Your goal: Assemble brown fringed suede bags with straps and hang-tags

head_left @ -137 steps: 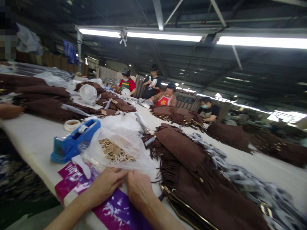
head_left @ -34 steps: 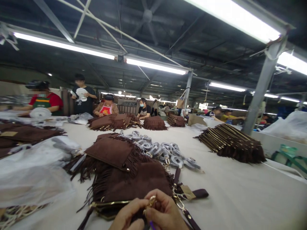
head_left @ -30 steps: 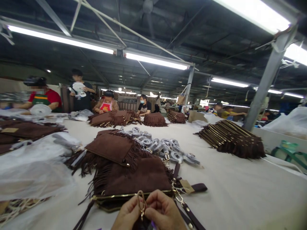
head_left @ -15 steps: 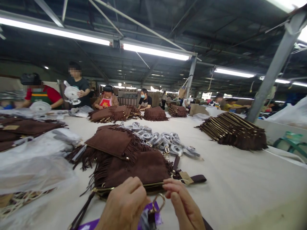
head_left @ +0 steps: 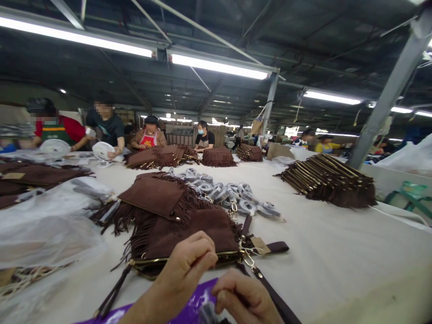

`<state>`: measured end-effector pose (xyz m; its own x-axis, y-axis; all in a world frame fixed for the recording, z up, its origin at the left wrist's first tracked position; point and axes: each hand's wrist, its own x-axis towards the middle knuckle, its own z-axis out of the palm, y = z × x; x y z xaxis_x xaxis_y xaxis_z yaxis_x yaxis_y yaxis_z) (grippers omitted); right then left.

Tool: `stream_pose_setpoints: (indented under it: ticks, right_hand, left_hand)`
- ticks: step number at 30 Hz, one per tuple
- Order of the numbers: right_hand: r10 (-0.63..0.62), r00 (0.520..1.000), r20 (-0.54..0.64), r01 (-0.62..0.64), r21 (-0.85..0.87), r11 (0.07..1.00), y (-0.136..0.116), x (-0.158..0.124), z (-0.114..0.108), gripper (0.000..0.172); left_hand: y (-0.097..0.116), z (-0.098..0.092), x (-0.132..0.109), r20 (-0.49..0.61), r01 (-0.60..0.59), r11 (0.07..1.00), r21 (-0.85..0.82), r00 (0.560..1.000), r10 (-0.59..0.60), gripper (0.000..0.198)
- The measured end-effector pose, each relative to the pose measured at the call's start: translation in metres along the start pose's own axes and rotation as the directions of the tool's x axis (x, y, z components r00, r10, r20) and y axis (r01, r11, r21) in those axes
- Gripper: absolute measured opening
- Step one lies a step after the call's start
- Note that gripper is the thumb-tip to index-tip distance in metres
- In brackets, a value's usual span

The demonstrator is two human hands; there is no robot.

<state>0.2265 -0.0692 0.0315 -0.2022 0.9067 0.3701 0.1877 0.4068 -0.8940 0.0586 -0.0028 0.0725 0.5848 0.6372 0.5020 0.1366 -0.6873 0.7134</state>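
While our left hand (head_left: 189,261) hangs with fingers bunched, our right hand (head_left: 248,294) curls over the purple plastic (head_left: 189,309); we cannot tell whether either pinches anything. Just beyond, the brown fringed bag (head_left: 199,227) lies on the tabletop (head_left: 324,252). We'd best steady the grey wrapped bundle (head_left: 206,313) when handling it.

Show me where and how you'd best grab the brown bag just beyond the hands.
Probably by the gold zip edge of the brown bag, thumb on top, coming from the near side: that edge faces the viewer, while another bag overlaps its far left part and loose fringe runs down its left.
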Motion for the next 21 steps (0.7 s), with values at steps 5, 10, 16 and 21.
stream_pose_setpoints:
  ticks: [5, 10, 16, 21]
  right_hand:
    - [0.254, 0.962, 0.105, -0.274, 0.333, 0.902, 0.005, 0.013, 0.001, 0.041]
    - [0.343, 0.935, 0.091, -0.339, 0.516, 0.787, 0.021, 0.025, 0.010, 0.043]
    - [0.322, 0.939, -0.119, -0.208, 0.550, 0.809, 0.019, 0.030, 0.008, 0.038]
    - [0.303, 0.948, -0.096, -0.214, 0.512, 0.832, 0.015, 0.026, -0.001, 0.037]
  left_hand:
    - [-0.020, 0.000, 0.002, -0.072, -0.003, 0.993, 0.118, 0.997, 0.011, 0.037]
    - [-0.009, -0.001, 0.018, -0.088, -0.132, 0.968, 0.216, 0.984, 0.153, 0.035]
    - [0.001, -0.005, 0.035, -0.049, -0.231, 0.937, 0.263, 0.967, 0.252, 0.037]
    - [-0.011, -0.011, 0.033, 0.083, -0.130, 0.974, 0.186, 0.990, 0.116, 0.024]
